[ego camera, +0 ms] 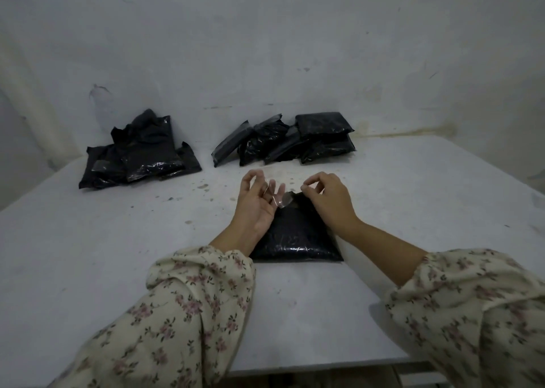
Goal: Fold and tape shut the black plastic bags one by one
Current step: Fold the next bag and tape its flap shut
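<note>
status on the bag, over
Left hand and right hand hold clear tape strip between them. Strip at top of black bag. Nothing in the way.

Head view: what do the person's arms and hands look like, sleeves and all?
Both arms wear loose long sleeves of cream fabric printed with small pink flowers and dark leaves; the left sleeve and right sleeve are gathered at the cuff. The left hand and right hand are bare: no gloves or watch show.
</note>
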The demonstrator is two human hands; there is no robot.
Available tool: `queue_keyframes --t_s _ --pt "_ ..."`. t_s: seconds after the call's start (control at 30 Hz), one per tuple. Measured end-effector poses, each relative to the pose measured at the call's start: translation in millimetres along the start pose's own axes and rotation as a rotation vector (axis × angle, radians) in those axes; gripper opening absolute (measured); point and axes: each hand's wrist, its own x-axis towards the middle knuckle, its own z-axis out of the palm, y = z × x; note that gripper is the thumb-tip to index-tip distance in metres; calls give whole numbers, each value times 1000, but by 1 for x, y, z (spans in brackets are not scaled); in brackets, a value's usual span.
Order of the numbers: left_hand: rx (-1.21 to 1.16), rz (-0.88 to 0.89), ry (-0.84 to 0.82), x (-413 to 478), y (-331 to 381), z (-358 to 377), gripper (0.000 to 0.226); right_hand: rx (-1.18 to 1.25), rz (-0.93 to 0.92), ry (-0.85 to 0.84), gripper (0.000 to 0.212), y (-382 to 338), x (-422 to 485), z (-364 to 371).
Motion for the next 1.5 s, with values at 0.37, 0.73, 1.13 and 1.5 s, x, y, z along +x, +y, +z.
queue_keyframes --t_s 0.37,0.73,1.13,1.5 --pt "-79 -11 66 3 -1 -10 12 345 426 -437 14 15 4 -26" --pt "-120 -14 84 0 11 -15 7 34 294 -405 14 8 11 -1" --pt "-126 32 85 -1 26 -30 11 -242 -107 -362 27 2 12 6" --pt "-38 12 -65 -2 20 1 20 340 342 -553 21 -17 6 -4"
